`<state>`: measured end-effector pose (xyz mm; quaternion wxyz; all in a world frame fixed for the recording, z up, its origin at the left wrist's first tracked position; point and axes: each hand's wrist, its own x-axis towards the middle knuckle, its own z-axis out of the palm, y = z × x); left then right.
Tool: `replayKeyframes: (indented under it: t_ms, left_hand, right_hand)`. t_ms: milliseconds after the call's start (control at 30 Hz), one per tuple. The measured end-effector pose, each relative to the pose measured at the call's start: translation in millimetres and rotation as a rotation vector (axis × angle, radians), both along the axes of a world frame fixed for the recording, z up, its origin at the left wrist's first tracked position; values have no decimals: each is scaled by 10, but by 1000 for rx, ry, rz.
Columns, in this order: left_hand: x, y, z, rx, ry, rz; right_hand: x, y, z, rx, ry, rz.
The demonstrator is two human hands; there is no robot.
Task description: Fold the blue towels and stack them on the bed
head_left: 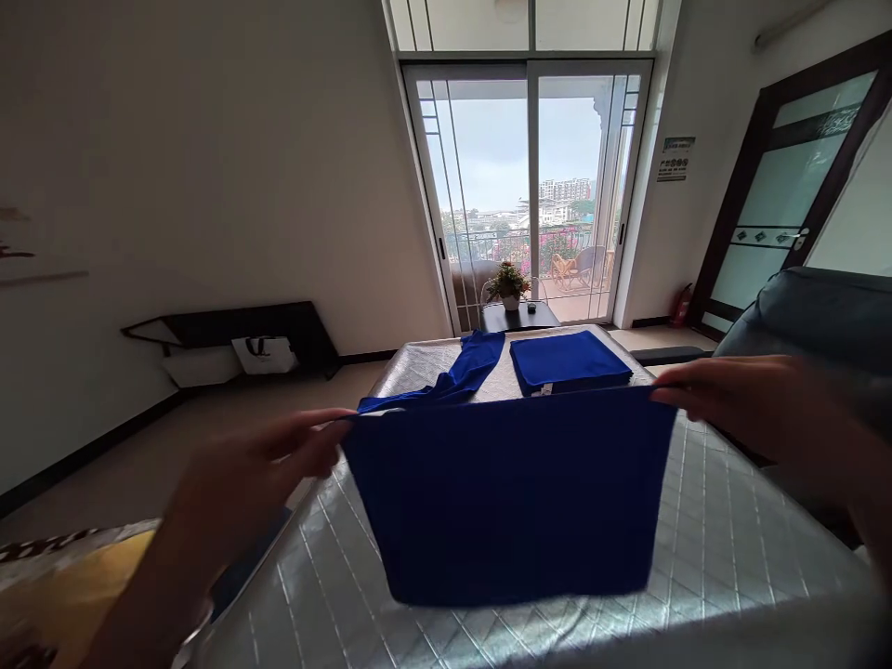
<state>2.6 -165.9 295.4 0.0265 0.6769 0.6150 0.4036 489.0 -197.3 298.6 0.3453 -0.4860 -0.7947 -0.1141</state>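
Note:
A dark blue cloth (512, 502) hangs stretched between my two hands, its top edge nearly straight and its lower edge near the silver quilted table cover (307, 576). My left hand (279, 465) pinches the upper left corner. At the upper right corner, the fingers of my right hand (739, 400) are closed on the same cloth. Beyond it, a stack of folded blue cloth (568, 358) lies on the far right part of the cover, a small white tag at its front edge. To the left of the stack lies a loose, crumpled blue cloth (464, 372).
Past the far end stands a small dark table (519, 319) with a potted plant (509, 283), before sliding glass doors (533, 186). A dark armchair (822, 325) is at the right. Along the left wall, a low black shelf (209, 330) holds a white bag (265, 356).

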Motion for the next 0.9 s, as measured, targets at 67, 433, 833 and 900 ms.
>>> replayKeyframes:
  t_ms: [67,433,833,900]
  left_hand:
    - [110,225,9,-151,-46,-127]
    - [382,740,-127,-96,-455,-197]
    - [280,-110,-1998,-622,-361,-152]
    - [315,-221,-2143,-648,-357,-121]
  right_hand:
    - [-15,289,-45,-130,3,9]
    - [-13,962,-182,-121,136,-33]
    - [-207,200,-2408,-561,370,177]
    - [-215,110,-2602,-592,389,174]
